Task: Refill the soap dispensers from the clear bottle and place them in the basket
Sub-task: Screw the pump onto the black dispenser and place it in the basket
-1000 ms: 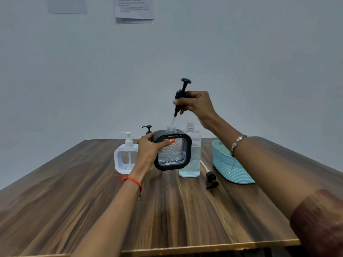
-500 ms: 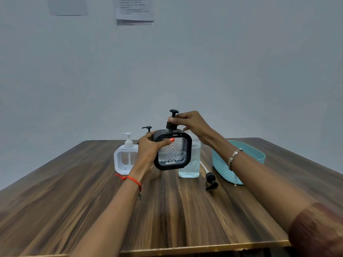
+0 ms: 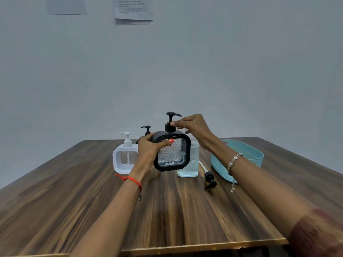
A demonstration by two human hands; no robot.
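Observation:
A square black soap dispenser (image 3: 173,154) with a clear diamond-patterned window is held just above the table. My left hand (image 3: 148,153) grips its left side. Its black pump (image 3: 170,123) sits in the neck, and my right hand (image 3: 193,127) pinches the pump's collar with the fingertips. Behind the dispenser stands the clear bottle (image 3: 189,164), capless, with clear liquid in it. A white square dispenser (image 3: 124,158) stands to the left. A turquoise woven basket (image 3: 258,156) sits to the right, partly behind my right forearm.
A loose black pump with a white tube (image 3: 209,179) lies on the wooden table (image 3: 74,201) between bottle and basket. Another black pump top (image 3: 146,128) shows behind my left hand. Papers hang on the wall behind.
My right hand lowered the black pump from high above into the dispenser's neck, and its fingers now sit at the pump's collar. My left hand kept hold of the dispenser.

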